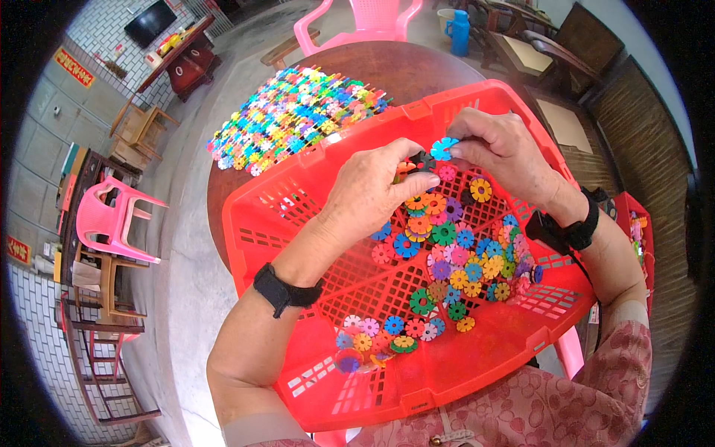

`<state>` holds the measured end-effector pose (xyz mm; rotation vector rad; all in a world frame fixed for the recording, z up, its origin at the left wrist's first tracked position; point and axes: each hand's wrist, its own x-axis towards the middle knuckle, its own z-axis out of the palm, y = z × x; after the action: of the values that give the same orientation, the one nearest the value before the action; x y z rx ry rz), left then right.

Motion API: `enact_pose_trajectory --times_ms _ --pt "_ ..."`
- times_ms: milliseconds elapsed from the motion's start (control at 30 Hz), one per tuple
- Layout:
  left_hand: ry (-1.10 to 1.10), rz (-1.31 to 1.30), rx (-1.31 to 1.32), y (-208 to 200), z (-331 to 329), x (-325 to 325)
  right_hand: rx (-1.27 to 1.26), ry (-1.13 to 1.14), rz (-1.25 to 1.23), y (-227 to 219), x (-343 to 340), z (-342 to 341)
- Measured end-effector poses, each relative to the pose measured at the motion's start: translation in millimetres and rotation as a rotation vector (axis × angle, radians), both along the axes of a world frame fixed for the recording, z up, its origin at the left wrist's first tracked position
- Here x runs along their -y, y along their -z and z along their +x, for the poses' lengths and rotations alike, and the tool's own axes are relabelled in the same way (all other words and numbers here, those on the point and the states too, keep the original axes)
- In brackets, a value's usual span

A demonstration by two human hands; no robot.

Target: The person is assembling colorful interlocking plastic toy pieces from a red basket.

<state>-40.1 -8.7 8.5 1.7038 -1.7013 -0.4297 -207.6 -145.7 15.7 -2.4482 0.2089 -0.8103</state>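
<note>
Above a red basket [240, 276], the left hand [372, 182] pinches a black notched disc [425, 159] — the right hand [497, 145] pinches a blue notched disc [444, 148] just rightward.

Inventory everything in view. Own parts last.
Blue disc: 1, blue, pinched in the right hand
Held discs: a few, count partly hidden, black and orange, in the left hand
Loose discs: many, mixed colours, in the basket
Disc pile: 1, mixed colours, on the table
Basket: 1, red, in front of the person
Table: 1, brown, behind the basket
Chairs: at least 2, pink, beyond the table and left
Jug: 1, blue, top right
Screen: 1, black, top left
Banners: 2, red, left wall
Wooden furniture: several, brown, left and right
Bin: 1, red, right
Shirt: 1, patterned red, bottom
Wrist straps: 2, black, one per wrist
Left hand: 1, bare, over the basket
Right hand: 1, bare, over the basket
</note>
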Motion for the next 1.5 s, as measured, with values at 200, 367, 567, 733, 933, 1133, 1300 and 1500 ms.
enact_pose_trajectory --times_ms 200,367,567,733,933,1133,1300,1500 --pt "-0.025 0.039 -0.06 -0.4 -1.1 -1.1 -0.011 -0.008 0.023 -1.6 -2.0 -1.2" --pt "0.008 0.043 -0.149 2.4 1.2 0.1 -0.009 -0.006 0.028 -1.4 -2.7 -1.6" --pt "0.017 0.125 -0.348 -2.4 -0.4 -0.1 -0.024 -0.058 0.28 -2.4 -7.9 -2.6" --pt "0.056 0.022 -0.186 2.8 2.6 1.4 -0.038 -0.044 0.253 -4.0 -9.8 -1.2" --pt "0.028 0.058 -0.03 -5.6 -1.6 -3.5 -0.027 -0.043 0.202 0.9 -14.1 -0.9" --pt "0.034 -0.042 -0.049 1.4 -6.1 -3.7 -0.061 -0.06 0.272 2.4 -20.4 0.2" --pt "0.028 0.026 -0.109 3.1 -3.3 1.9 -0.142 -0.069 0.401 1.3 -11.3 1.9" --pt "0.018 0.179 0.235 9.1 14.7 4.6 -0.616 -0.145 -0.278 33.4 9.6 0.3"
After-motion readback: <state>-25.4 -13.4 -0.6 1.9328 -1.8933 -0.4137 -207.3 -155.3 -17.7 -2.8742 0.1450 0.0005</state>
